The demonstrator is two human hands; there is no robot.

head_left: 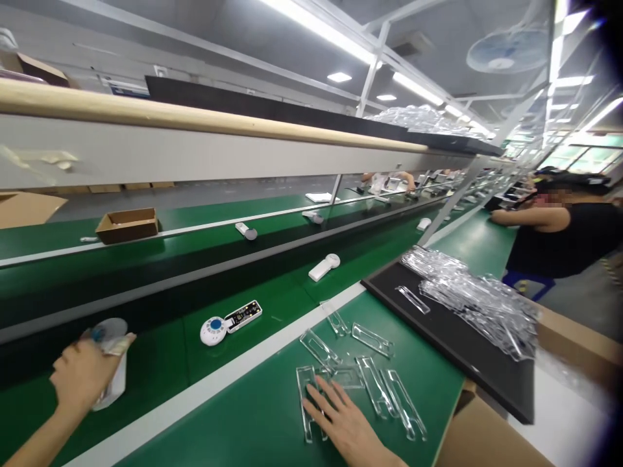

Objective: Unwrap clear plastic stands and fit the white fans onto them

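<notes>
My left hand [82, 376] grips a white round-headed device [114, 383] partly wrapped in clear film, at the edge of the green conveyor belt [121, 350]. My right hand [341, 421] lies with spread fingers on several clear plastic blister inserts [374, 389] scattered on the green work surface [253, 415]. Nearby on the belt lies a white round-headed device with an exposed circuit board [230, 324]. Another white device [324, 266] lies farther along.
A black board [452, 324] holds a heap of clear inserts [479, 305] to the right. A seated co-worker [564, 233] reaches onto the bench at right. A cardboard box [126, 225] sits on the far belt. A wooden rail [195, 117] runs overhead.
</notes>
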